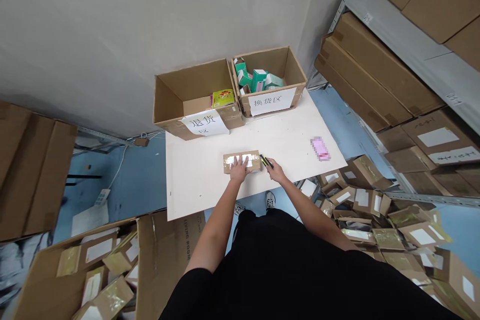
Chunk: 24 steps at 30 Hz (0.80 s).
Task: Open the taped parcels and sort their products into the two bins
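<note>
A small taped cardboard parcel (250, 159) with a white label lies on the white table (210, 180). My left hand (239, 169) presses flat on its top, fingers spread. My right hand (276, 171) is closed around a black and yellow box cutter (265, 161), whose tip sits at the parcel's right end.
Two open labelled cartons stand at the table's back: the left one (176, 97) holds a yellow-green pack, the right one (296, 80) green and white boxes. A pink object (320, 148) lies at the right. Piles of small parcels (378, 220) cover the floor; shelves of cartons (375, 80) stand to the right.
</note>
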Each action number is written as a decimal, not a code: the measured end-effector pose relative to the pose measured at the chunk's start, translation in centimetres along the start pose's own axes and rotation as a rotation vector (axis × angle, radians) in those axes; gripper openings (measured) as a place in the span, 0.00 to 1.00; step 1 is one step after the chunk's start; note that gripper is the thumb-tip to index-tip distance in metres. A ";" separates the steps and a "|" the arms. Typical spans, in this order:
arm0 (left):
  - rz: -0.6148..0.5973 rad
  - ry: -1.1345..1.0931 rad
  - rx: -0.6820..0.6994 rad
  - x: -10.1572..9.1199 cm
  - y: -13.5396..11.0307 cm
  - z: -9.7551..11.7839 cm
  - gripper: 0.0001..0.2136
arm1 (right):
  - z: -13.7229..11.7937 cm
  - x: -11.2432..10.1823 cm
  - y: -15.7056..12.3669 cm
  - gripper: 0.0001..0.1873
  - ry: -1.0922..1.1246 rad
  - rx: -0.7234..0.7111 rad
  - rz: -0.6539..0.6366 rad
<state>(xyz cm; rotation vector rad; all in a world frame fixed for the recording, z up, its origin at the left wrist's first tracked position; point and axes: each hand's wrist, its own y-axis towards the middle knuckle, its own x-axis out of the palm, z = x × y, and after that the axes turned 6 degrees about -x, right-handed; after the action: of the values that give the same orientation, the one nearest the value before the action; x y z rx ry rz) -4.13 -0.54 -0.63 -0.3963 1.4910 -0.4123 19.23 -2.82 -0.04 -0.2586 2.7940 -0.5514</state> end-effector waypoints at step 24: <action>0.028 -0.036 0.006 -3.0 0.9 -1.1 0.35 | 2.6 -0.4 -2.3 0.35 0.096 0.083 0.166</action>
<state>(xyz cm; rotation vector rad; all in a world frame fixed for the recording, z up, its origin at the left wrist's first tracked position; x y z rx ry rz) -5.29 1.71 1.52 -0.3759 1.4587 -0.3860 20.70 -5.67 -1.33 0.0176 2.8410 -0.6532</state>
